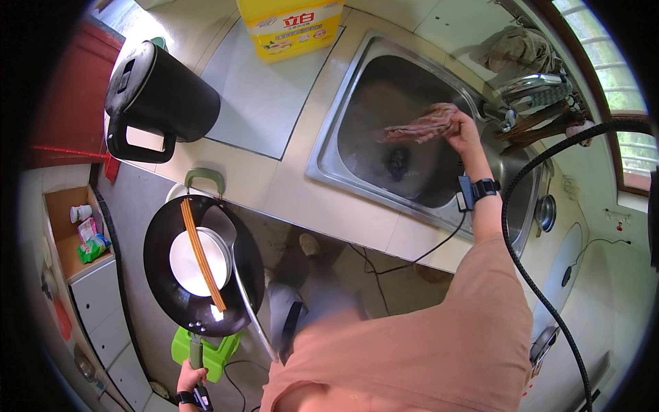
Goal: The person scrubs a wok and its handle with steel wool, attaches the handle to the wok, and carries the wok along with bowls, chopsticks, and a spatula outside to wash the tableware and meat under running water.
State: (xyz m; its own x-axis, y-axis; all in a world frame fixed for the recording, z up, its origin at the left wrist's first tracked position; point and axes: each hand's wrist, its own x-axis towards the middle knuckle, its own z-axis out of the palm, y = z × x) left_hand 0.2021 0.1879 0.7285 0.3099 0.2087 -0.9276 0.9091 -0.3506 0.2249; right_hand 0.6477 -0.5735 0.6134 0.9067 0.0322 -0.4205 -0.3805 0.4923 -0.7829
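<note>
My left hand [191, 377] grips the green-grey handle of a black wok [154, 268], which is held out beside the counter. Inside the wok is a stack of white bowls or plates [180, 262], and wooden chopsticks [194, 234] lie across them. A metal spatula [242, 288] leans in the wok, its handle sticking out over the rim. My right hand [466, 133] pinches a crumpled reddish striped cloth [422, 126] above the basin of a stainless steel sink [329, 154]. The drain [397, 162] shows below the cloth.
On the counter [329, 198] stand a black lidded appliance with a handle [175, 98] and a yellow detergent jug [293, 31]. A green plastic stool [180, 350] is under the wok. Cables run along the counter front, and a thick black hose [515, 206] arcs at right.
</note>
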